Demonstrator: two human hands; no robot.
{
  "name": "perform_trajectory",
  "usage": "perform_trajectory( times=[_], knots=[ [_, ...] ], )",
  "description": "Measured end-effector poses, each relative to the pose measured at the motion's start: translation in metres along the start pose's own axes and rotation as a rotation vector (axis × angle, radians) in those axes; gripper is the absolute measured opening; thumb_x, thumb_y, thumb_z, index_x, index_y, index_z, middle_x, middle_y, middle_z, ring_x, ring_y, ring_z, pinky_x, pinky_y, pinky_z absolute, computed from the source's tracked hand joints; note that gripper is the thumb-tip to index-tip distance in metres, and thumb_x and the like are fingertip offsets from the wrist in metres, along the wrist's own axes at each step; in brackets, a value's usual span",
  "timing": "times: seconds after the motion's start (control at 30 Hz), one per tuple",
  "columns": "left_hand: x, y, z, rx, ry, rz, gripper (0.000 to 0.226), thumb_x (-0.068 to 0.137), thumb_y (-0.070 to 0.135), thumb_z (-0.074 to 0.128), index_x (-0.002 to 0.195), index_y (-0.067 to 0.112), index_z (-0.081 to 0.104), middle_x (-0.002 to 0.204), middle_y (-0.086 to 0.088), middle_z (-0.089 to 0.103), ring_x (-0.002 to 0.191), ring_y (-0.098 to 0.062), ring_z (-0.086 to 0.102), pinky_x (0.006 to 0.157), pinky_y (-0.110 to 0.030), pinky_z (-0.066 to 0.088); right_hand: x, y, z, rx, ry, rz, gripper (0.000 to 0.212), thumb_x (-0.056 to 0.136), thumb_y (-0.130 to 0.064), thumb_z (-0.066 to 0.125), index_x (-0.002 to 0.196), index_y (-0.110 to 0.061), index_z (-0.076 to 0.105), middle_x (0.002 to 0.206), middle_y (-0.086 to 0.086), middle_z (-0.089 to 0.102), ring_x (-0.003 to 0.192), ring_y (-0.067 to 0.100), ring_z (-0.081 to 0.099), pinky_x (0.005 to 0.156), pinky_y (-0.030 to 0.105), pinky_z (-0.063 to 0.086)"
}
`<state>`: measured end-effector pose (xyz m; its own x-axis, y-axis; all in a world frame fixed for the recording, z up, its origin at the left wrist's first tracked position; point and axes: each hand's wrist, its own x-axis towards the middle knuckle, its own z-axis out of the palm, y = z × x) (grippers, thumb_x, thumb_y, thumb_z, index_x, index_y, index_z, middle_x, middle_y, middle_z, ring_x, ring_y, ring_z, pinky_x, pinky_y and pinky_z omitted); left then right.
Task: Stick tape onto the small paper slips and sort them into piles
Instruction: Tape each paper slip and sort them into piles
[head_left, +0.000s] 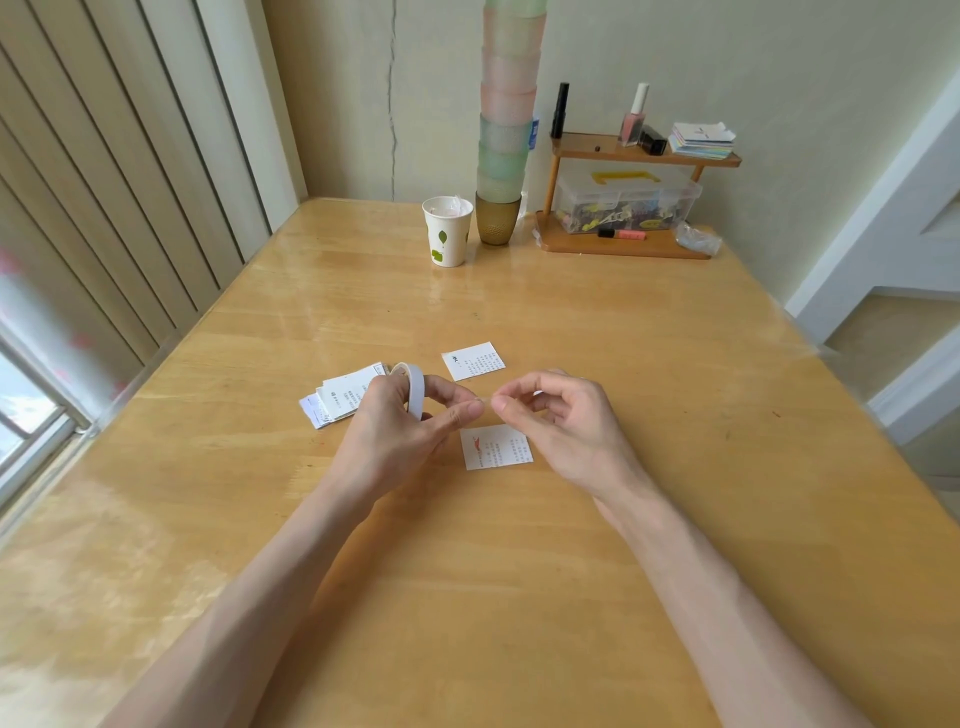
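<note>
table (623, 338): was honey-yellow wood, streaky grain
tape roll (414, 387): was white
lower slip (496, 447): was white, dark print, orange-red mark at its upper left
upper slip (473, 360): was white, dark print in columns
slip pile (340, 397): was white, dark print
paper cup (447, 231): was white, green leaf prints
cup stack (506, 104): was frosted pastel green, pink, teal
bottom cup (497, 218): was amber-brown, dotted
shelf (623, 247): was orange-brown wood, upper right of frame
nail polish (632, 122): was pink, white cap
highlighter (622, 234): was orange
box (626, 200): was clear, yellow handle

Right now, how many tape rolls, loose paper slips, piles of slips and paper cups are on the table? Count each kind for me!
Tape roll: 1
Loose paper slips: 2
Pile of slips: 1
Paper cup: 1
Total: 5
</note>
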<state>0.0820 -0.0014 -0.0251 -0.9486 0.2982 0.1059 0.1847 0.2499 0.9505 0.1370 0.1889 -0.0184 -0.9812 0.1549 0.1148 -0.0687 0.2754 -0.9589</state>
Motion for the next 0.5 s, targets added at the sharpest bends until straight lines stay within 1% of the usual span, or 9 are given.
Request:
perform_trajectory(
  times=[0.07, 0.13, 0.2, 0.23, 0.27, 0.33, 0.43, 0.47, 0.5],
  knots=[
    [0.000, 0.000, 0.000, 0.013, 0.017, 0.004, 0.017, 0.086, 0.035, 0.083, 0.088, 0.018, 0.079, 0.048, 0.001, 0.051, 0.043, -0.015, 0.041, 0.047, -0.016, 0.034, 0.001, 0.000, -0.001, -0.014, 0.015, -0.003, 0.003, 0.092, -0.025, 0.079, 0.091, -0.022, 0.080, 0.101, -0.008, 0.067, 0.086, 0.007, 0.061, 0.084, 0.027, 0.051],
    [-0.001, 0.000, 0.001, 0.028, 0.023, 0.019, 0.007, 0.089, 0.031, 0.081, 0.091, 0.024, 0.082, 0.048, -0.005, 0.052, 0.046, -0.018, 0.044, 0.048, -0.015, 0.035, 0.001, 0.000, -0.001, -0.017, 0.047, 0.003, 0.003, 0.092, -0.024, 0.079, 0.091, -0.021, 0.080, 0.101, 0.000, 0.067, 0.086, 0.008, 0.059, 0.083, 0.026, 0.050],
    [0.000, -0.001, 0.001, 0.061, 0.041, 0.034, 0.006, 0.091, 0.029, 0.079, 0.097, 0.026, 0.081, 0.061, -0.011, 0.063, 0.046, -0.019, 0.048, 0.049, -0.016, 0.038, 0.001, 0.000, -0.002, -0.017, 0.070, 0.017, 0.003, 0.092, -0.025, 0.080, 0.089, -0.023, 0.081, 0.100, 0.005, 0.067, 0.083, 0.008, 0.057, 0.079, 0.023, 0.048],
    [0.002, -0.002, 0.000, 0.077, 0.066, 0.035, 0.009, 0.092, 0.028, 0.079, 0.101, 0.026, 0.080, 0.073, -0.007, 0.070, 0.046, -0.017, 0.051, 0.049, -0.017, 0.041, 0.000, 0.001, -0.003, -0.007, 0.081, 0.026, 0.004, 0.091, -0.025, 0.080, 0.088, -0.023, 0.081, 0.096, 0.002, 0.066, 0.081, 0.008, 0.056, 0.077, 0.020, 0.048],
    [0.003, -0.003, -0.001, 0.084, 0.095, 0.025, 0.013, 0.092, 0.026, 0.079, 0.105, 0.024, 0.079, 0.084, 0.002, 0.073, 0.047, -0.016, 0.052, 0.049, -0.018, 0.042, -0.001, 0.001, -0.005, 0.009, 0.092, 0.042, 0.005, 0.091, -0.025, 0.080, 0.088, -0.022, 0.081, 0.094, -0.003, 0.066, 0.080, 0.007, 0.056, 0.076, 0.017, 0.047],
    [0.007, -0.006, -0.008, 0.044, 0.140, -0.007, 0.020, 0.093, 0.024, 0.078, 0.114, 0.021, 0.077, 0.094, 0.017, 0.072, 0.048, -0.016, 0.051, 0.048, -0.019, 0.041, -0.001, 0.001, -0.010, 0.049, 0.104, 0.100, 0.006, 0.089, -0.028, 0.082, 0.088, -0.022, 0.082, 0.087, -0.010, 0.070, 0.078, 0.004, 0.059, 0.076, 0.017, 0.047],
    [0.008, -0.008, -0.013, -0.025, 0.164, -0.006, 0.027, 0.095, 0.025, 0.076, 0.121, 0.023, 0.074, 0.085, 0.020, 0.068, 0.049, -0.017, 0.048, 0.045, -0.019, 0.038, -0.002, 0.000, -0.017, 0.135, 0.054, 0.226, 0.011, 0.085, -0.036, 0.084, 0.093, -0.027, 0.084, 0.079, -0.017, 0.073, 0.094, -0.002, 0.065, 0.073, 0.020, 0.050],
    [0.007, -0.008, -0.013, -0.013, 0.164, 0.002, 0.027, 0.095, 0.027, 0.076, 0.122, 0.023, 0.074, 0.082, 0.021, 0.067, 0.049, -0.017, 0.048, 0.046, -0.020, 0.038, -0.003, -0.001, -0.019, 0.167, 0.022, 0.262, 0.015, 0.084, -0.038, 0.084, 0.095, -0.027, 0.085, 0.081, -0.019, 0.074, 0.094, -0.002, 0.064, 0.068, 0.018, 0.048],
    [0.007, -0.008, -0.012, 0.005, 0.162, 0.008, 0.027, 0.095, 0.029, 0.076, 0.122, 0.023, 0.074, 0.079, 0.023, 0.066, 0.050, -0.017, 0.049, 0.047, -0.021, 0.039, -0.002, -0.001, -0.020, 0.184, -0.009, 0.293, 0.019, 0.084, -0.040, 0.083, 0.098, -0.026, 0.085, 0.085, -0.019, 0.075, 0.087, -0.001, 0.062, 0.063, 0.017, 0.045]
  ],
)
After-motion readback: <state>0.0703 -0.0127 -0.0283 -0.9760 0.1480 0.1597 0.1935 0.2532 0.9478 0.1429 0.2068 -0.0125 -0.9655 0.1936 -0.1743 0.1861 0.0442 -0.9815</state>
